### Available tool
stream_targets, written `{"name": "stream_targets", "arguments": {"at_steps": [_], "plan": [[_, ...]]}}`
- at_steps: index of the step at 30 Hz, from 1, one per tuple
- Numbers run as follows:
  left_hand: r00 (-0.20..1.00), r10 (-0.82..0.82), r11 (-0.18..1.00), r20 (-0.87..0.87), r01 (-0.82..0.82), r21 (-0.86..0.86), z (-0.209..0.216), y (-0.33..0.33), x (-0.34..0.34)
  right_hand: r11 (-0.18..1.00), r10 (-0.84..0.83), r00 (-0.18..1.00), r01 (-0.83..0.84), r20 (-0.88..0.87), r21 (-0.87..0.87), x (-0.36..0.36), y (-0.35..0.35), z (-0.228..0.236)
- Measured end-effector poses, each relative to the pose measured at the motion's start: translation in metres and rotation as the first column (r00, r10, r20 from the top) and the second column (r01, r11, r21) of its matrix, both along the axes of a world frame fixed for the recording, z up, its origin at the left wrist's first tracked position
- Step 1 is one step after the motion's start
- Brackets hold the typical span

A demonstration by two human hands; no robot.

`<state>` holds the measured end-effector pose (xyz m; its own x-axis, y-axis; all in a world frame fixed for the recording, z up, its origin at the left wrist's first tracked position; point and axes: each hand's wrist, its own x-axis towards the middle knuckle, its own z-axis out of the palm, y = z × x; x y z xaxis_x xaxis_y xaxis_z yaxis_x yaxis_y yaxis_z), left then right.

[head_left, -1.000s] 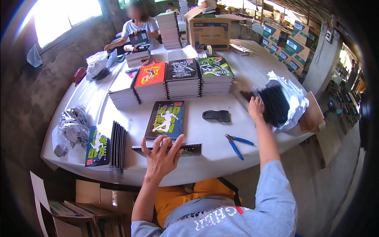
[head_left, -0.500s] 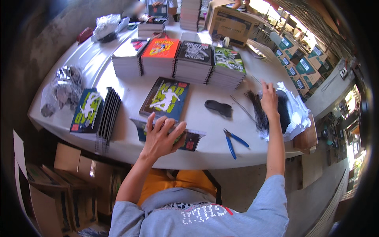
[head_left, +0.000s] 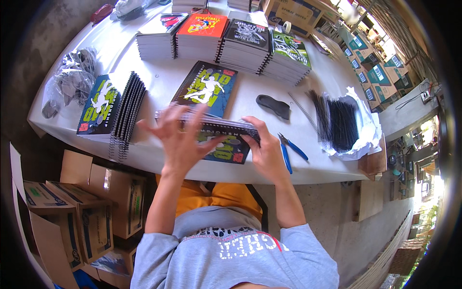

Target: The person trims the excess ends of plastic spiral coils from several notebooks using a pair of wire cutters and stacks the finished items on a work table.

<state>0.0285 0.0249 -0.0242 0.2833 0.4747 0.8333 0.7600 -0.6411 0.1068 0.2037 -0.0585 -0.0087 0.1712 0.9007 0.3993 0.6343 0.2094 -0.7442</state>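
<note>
Near the table's front edge, a dark notebook [head_left: 226,150] with a lime-green and white cover design stands tilted, its punched spine edge upward. My right hand [head_left: 263,149] pinches the right end of that edge. My left hand [head_left: 180,139] has its fingers spread and blurred over the left part, thumb across the cover. Whether a coil sits in the spine is hard to make out. A matching notebook [head_left: 208,89] lies flat just behind. Blue-handled cutting pliers [head_left: 292,150] rest right of my right hand, near a loose spiral coil [head_left: 303,111] and a black elongated object [head_left: 273,107].
Black binding coils [head_left: 337,120] lie on white wrapping at the right. A stack of coil-bound notebooks [head_left: 108,108] and a plastic bag [head_left: 72,82] are at left. Several notebook stacks [head_left: 202,41] line the back. Cardboard boxes [head_left: 91,226] stand on the floor at lower left.
My right hand has come from the coils at the right to the notebook's spine edge. My left hand has shifted left and spread its fingers. The view has tilted downward.
</note>
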Motion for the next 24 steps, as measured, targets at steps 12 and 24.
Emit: {"name": "stream_targets", "arguments": {"at_steps": [12,24], "plan": [[0.798,-0.329,0.930,0.505,0.366,0.028,0.015,0.009,-0.031,0.918,-0.015,0.993,0.059,-0.114,0.392,0.012,-0.017,0.007],[0.909,-0.167,0.933,0.381,0.271,-0.238,-0.031,0.009,-0.019,0.997,-0.016,0.970,-0.003,0.242,0.079,0.013,-0.002,0.003]]}}
